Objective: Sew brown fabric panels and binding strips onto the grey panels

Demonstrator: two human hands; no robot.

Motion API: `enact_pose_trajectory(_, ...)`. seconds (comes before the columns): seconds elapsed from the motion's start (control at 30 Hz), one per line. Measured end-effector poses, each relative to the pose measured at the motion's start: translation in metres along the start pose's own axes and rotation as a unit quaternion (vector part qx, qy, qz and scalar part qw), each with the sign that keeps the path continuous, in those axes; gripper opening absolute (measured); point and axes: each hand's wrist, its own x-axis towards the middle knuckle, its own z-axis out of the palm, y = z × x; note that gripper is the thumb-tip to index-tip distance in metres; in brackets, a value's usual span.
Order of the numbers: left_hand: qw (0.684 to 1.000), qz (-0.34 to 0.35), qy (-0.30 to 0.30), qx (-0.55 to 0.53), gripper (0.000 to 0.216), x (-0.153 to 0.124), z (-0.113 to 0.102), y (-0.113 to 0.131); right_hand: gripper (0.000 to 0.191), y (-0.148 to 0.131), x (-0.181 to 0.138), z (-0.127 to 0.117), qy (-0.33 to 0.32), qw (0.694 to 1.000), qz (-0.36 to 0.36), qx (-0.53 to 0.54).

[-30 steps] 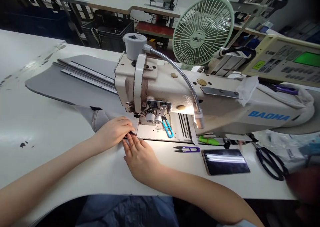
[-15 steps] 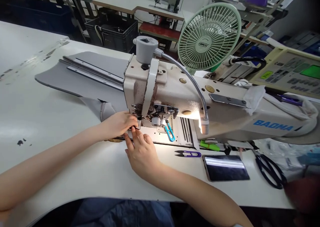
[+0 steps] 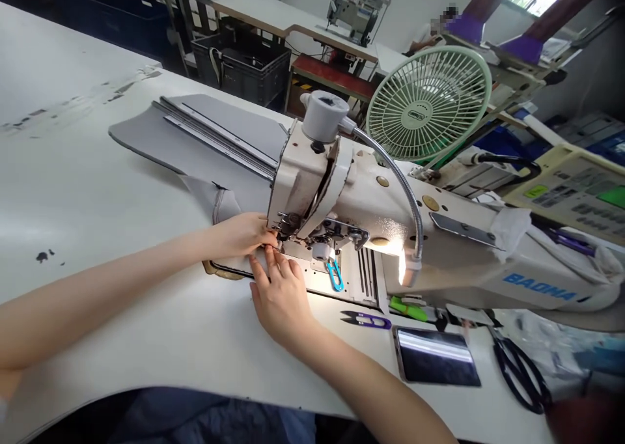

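A grey fabric panel (image 3: 151, 148) lies across the table on the left and runs behind the head of a sewing machine (image 3: 293, 164). My left hand (image 3: 244, 234) is beside the fabric's folded flap, its fingers closed together under the machine head; what they pinch is hidden. My right hand (image 3: 283, 297) rests low at the front of the machine bed, fingers stretched out and slightly apart, tips close to the left fingertips. Blue thread snips (image 3: 334, 276) lie on the bed to the right. Two long strips (image 3: 219, 141) lie on the panel.
Purple thread snips (image 3: 366, 319), a phone (image 3: 437, 357) and black-handled scissors (image 3: 521, 374) lie on the right of the table. A bent lamp (image 3: 411, 271) lights the bed. Behind the machine stand a green fan (image 3: 430, 102) and a control panel (image 3: 571, 183). A person (image 3: 432, 37) is in the background.
The view has tilted, so the machine and table sit lower and further right. Both hands stay close together at the machine head, with little visible movement. A person now shows in the background.
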Motion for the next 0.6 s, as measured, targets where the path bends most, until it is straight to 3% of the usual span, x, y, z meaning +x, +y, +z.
enact_pose_trajectory(0.27, 0.997, 0.007, 0.057, 0.055, 0.017, -0.005, 0.0069, -0.0001, 0.041, 0.0064, 0.0003, 0.0041, 0.029, 0.999, 0.0, 0.029)
enact_pose_trajectory(0.6, 0.995, 0.0, 0.051, 0.091, 0.013, 0.0001, 0.0063, 0.0019, 0.041, 0.0068, 0.0006, -0.0001, 0.014, 0.998, 0.005, 0.065)
